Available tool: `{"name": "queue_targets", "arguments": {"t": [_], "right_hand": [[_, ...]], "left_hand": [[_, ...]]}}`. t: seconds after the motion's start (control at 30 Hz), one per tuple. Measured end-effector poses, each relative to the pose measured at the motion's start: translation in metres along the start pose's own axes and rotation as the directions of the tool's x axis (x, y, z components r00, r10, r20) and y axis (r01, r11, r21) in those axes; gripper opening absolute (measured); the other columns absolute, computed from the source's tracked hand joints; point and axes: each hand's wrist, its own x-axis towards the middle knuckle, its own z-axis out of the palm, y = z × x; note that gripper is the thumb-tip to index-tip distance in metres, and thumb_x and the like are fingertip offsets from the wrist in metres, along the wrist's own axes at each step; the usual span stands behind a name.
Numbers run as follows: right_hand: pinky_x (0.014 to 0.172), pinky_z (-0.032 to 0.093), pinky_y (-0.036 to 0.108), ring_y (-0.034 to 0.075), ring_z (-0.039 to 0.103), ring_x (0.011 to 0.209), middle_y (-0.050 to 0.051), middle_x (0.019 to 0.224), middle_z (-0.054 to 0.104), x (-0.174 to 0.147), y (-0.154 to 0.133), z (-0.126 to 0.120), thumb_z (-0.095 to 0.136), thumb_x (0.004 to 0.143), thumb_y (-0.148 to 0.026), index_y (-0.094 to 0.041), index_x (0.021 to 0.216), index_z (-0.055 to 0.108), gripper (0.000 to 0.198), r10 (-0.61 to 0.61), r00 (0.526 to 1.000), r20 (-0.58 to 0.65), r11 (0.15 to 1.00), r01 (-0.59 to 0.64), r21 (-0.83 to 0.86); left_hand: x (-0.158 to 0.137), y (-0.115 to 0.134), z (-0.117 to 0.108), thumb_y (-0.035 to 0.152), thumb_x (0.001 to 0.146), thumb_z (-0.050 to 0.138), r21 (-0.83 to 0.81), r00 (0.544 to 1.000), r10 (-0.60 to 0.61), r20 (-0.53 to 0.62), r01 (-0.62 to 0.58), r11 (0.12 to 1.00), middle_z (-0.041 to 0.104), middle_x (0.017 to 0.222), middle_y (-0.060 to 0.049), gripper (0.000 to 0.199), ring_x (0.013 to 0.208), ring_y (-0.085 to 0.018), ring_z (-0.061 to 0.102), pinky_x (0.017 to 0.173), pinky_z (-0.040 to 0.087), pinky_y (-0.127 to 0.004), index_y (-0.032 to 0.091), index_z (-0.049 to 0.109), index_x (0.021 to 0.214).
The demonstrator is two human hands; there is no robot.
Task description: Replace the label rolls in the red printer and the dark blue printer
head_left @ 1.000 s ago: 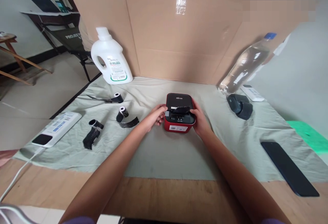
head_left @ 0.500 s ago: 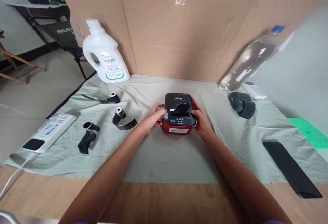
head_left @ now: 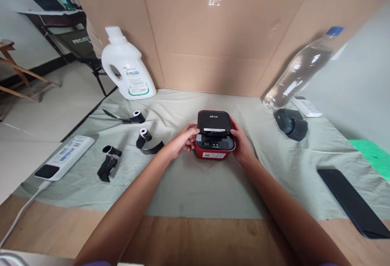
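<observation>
A small red and black label printer (head_left: pixel 213 117) sits on the cloth in front of me. My left hand (head_left: pixel 184 139) grips its left side, thumb on the top edge. On the opposite side, my right hand (head_left: pixel 240 139) holds it the same way, thumb at the lid's corner. The lid looks slightly raised, with a dark gap and a white strip (head_left: pixel 214 129) along its front edge. Fingers behind the casing are partly hidden. To the left lie several small rolls with dark curling strips: one at the back (head_left: pixel 138 116), another (head_left: pixel 145 135) nearer, and a third (head_left: pixel 111 152).
A white detergent jug (head_left: pixel 129 69) and a clear bottle (head_left: pixel 304 67) with a blue cap stand against the cardboard (head_left: pixel 198 71). On the left lies a white power strip (head_left: pixel 68 156) with its cable. At right are a black tape-like roll (head_left: pixel 291 124) and a phone (head_left: pixel 350 201).
The dark strip that stood up from the printer's slot no longer stands there. The lid's front edge now shows a white strip and dark gap. Both hands keep their hold; the view has shifted slightly.
</observation>
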Motion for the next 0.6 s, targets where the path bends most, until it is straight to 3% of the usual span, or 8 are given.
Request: {"name": "queue_targets", "arguments": {"t": [0.17,0.33,0.47,0.53,0.6], "right_hand": [[0.106,0.047,0.039,0.027,0.05,0.136,-0.004,0.151,0.05,0.002,0.003,-0.004,0.052,0.074,-0.029,-0.03,0.145,0.048,0.071,0.012,0.999,-0.03,1.0,-0.011,0.015],[0.106,0.049,0.039,0.028,0.049,0.137,-0.004,0.15,0.052,0.003,0.005,-0.007,0.05,0.077,-0.034,-0.029,0.146,0.048,0.069,-0.021,0.999,-0.032,0.994,0.018,-0.106],[0.111,0.044,0.04,0.026,0.047,0.139,-0.003,0.149,0.052,-0.001,0.013,-0.007,0.055,0.084,-0.041,-0.031,0.142,0.053,0.059,-0.074,0.997,-0.023,0.997,0.073,-0.039],[0.116,0.039,0.042,0.025,0.047,0.14,-0.001,0.149,0.053,-0.003,0.02,-0.007,0.056,0.087,-0.045,-0.03,0.14,0.055,0.055,-0.108,0.993,-0.037,0.994,0.109,0.032],[0.119,0.034,0.044,0.025,0.046,0.14,0.001,0.148,0.054,-0.005,0.026,-0.006,0.056,0.091,-0.047,-0.028,0.139,0.056,0.052,-0.14,0.989,-0.051,0.986,0.143,0.083]], "left_hand": [[-0.001,0.001,0.007,0.035,0.08,0.058,0.057,0.996,0.03,-0.085,-0.025,0.998,0.043,0.058,0.008,0.043,0.045,-0.01,0.048,0.042,0.034,-0.018,0.025,0.049,0.12],[-0.001,-0.004,0.014,0.036,0.08,0.058,0.058,0.99,0.066,-0.126,-0.059,0.997,0.045,0.057,0.008,0.042,0.042,-0.009,0.045,0.039,0.03,-0.018,0.024,0.051,0.12],[-0.001,0.002,0.002,0.046,0.085,0.055,0.139,0.985,0.135,-0.105,-0.12,0.983,0.053,0.063,0.004,0.038,0.046,-0.01,0.049,0.041,0.031,-0.02,0.02,0.061,0.113],[-0.005,0.016,-0.021,0.048,0.088,0.053,0.289,0.951,0.261,-0.167,-0.206,0.935,0.058,0.069,0.0,0.036,0.051,-0.01,0.051,0.047,0.036,-0.021,0.017,0.068,0.098],[-0.013,0.032,-0.057,0.042,0.087,0.055,0.542,0.838,0.462,-0.291,-0.254,0.801,0.065,0.078,-0.003,0.03,0.062,-0.012,0.056,0.059,0.043,-0.024,0.018,0.071,0.091]]}}
